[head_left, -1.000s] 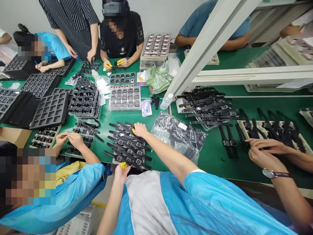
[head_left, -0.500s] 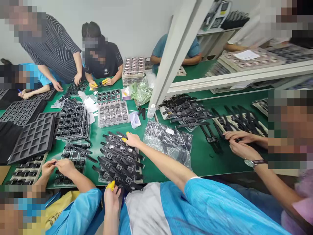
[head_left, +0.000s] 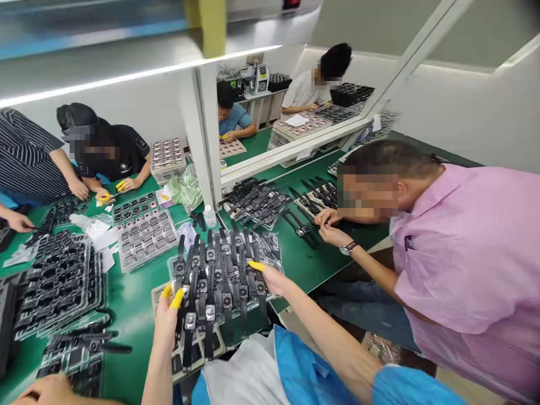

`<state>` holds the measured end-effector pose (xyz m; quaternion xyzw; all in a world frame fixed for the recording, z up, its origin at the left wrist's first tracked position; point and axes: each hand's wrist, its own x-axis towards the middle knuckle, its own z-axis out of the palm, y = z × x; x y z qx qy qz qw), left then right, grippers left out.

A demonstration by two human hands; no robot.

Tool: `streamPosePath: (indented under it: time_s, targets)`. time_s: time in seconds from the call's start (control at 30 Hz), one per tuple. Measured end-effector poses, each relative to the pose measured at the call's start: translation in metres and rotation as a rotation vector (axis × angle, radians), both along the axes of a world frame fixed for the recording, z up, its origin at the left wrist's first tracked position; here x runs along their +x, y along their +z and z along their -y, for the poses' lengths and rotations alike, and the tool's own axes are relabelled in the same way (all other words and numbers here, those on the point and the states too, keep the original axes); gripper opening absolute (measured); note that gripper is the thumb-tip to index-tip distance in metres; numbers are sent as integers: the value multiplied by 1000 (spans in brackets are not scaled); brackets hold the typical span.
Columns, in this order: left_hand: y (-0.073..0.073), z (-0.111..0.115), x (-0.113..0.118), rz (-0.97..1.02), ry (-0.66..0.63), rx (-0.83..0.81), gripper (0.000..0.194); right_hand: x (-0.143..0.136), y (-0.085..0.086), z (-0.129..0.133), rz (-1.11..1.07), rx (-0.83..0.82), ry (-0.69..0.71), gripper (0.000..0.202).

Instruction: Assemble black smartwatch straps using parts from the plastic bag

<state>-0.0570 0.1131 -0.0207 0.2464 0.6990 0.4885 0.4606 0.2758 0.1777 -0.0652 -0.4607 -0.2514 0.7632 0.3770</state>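
Note:
A clear plastic tray [head_left: 172,268] loaded with black-strapped smartwatches [head_left: 226,300] is between my two hands, tilted and raised off the table. My left hand [head_left: 165,318], with yellow finger cots, grips its left edge. On the opposite edge, my right hand [head_left: 274,279] holds on, a yellow-covered finger lying over the watches. Both hands' undersides are hidden. Beneath the raised tray, a beige tray [head_left: 219,347] with dark flat pieces in its slots shows in part on the green table [head_left: 135,315].
Stacked trays of black parts [head_left: 59,281] stand left, near a tray of square pieces [head_left: 147,239]. A small clear bottle [head_left: 209,216] stands by the white post [head_left: 205,140]. More watches [head_left: 257,202] lie beyond. A co-worker in pink [head_left: 468,270] leans in at right.
The watch tray has been lifted off the table and turned, and both my hands now hold its sides. A beige tray shows underneath. My view has swung right.

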Motion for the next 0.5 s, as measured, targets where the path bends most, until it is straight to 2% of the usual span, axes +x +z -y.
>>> streamPosePath:
  time_s: [0.07,0.17,0.3,0.4,0.5]
  targets:
    - [12,-39,33,68,-106,1,36,31,2,7,-23,-43,-10,24]
    - [31,-94,81,146,-210,13,37,68,-1,6,-26,-38,-132,26]
    - [51,-146,127,194,-230,26,42,103,-15,-13,-11,-51,-249,32]
    - [56,-156,133,205,-170,80,48,118,-25,-38,-8,-89,-305,38]
    - [47,-134,110,112,-165,90,48,129,-34,-67,28,-72,-443,35]
